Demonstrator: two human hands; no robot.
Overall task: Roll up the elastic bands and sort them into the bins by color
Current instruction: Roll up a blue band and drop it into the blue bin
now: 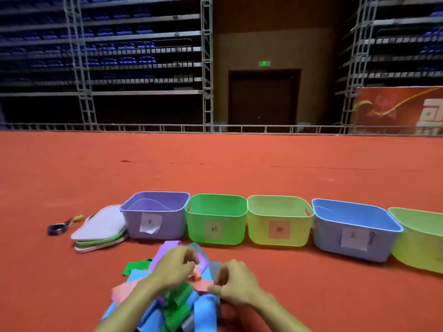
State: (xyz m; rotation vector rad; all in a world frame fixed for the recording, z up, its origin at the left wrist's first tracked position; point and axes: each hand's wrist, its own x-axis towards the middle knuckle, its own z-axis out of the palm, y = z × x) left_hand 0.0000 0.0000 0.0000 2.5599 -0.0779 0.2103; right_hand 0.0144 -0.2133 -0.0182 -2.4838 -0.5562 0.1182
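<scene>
A heap of flat elastic bands (167, 305) in blue, green, purple and pink lies on the red floor in front of me. My left hand (173, 267) and my right hand (236, 281) are above the heap, and both pinch a pink band (200, 280) between them. Behind the heap stands a row of bins: a purple bin (155, 214), a green bin (215, 218), a yellow-green bin (279, 220), a blue bin (352, 228) and another yellow-green bin (419, 238) cut off at the right edge. Most carry a paper label on the front.
A stack of flat lids (100, 227) lies left of the purple bin, with a small dark object and yellow cord (63, 225) beside it. The red floor (215, 164) stretches back to a metal rail and scaffolding.
</scene>
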